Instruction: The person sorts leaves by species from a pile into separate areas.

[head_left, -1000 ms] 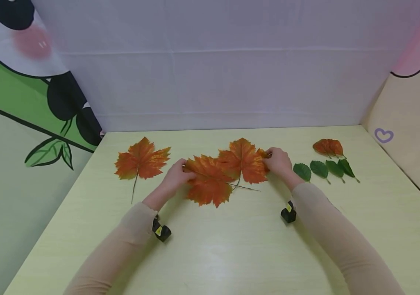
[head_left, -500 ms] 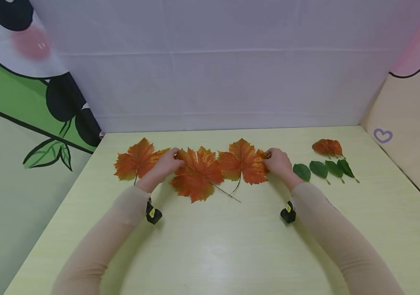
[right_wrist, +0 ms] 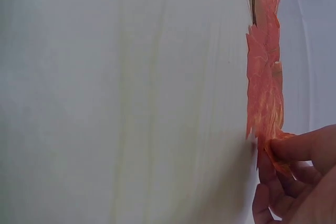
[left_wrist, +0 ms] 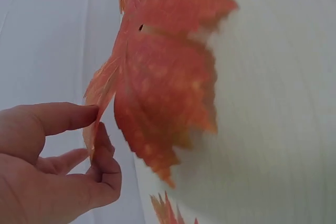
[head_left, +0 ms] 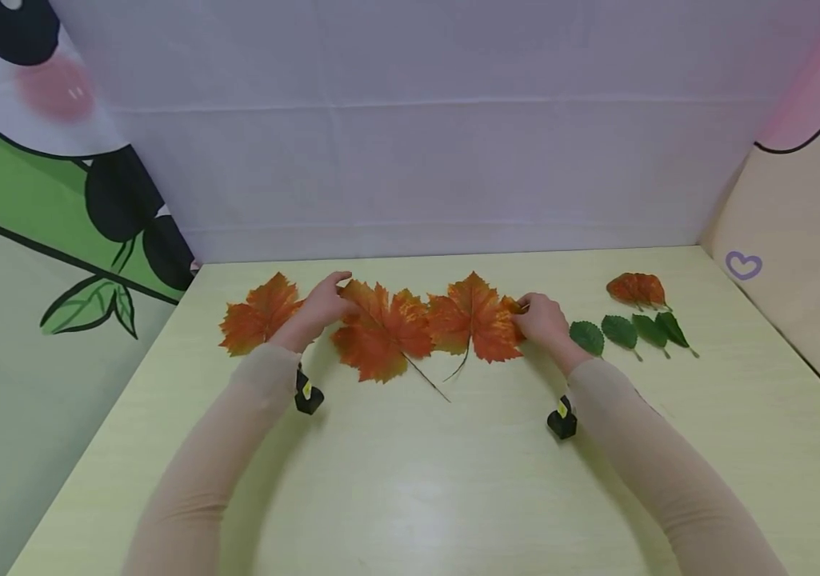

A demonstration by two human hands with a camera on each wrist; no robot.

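Two orange maple leaves lie side by side at the middle of the table, stems toward the front. My left hand (head_left: 318,310) is at the upper left edge of the left one, a maple leaf (head_left: 384,332). In the left wrist view, thumb and fingers pinch a lobe of this leaf (left_wrist: 165,80), whose edge is raised. My right hand (head_left: 545,322) pinches the right edge of the other maple leaf (head_left: 473,318). The right wrist view shows that leaf (right_wrist: 265,87) nearly edge-on, its tip between thumb and fingers. A third maple leaf (head_left: 258,314) lies farther left, partly hidden by my left hand and wrist.
On the right of the table (head_left: 410,480), several small green leaves (head_left: 620,330) lie in a row. Behind them are overlapping reddish-brown leaves (head_left: 636,288). A pale cloth backdrop (head_left: 453,168) hangs along the table's back edge, with printed panels at both sides.
My left hand has moved left and back, drawing its maple leaf away from the right one; their overlap has shrunk and the stem has turned frontward. My right hand has stayed at its leaf.
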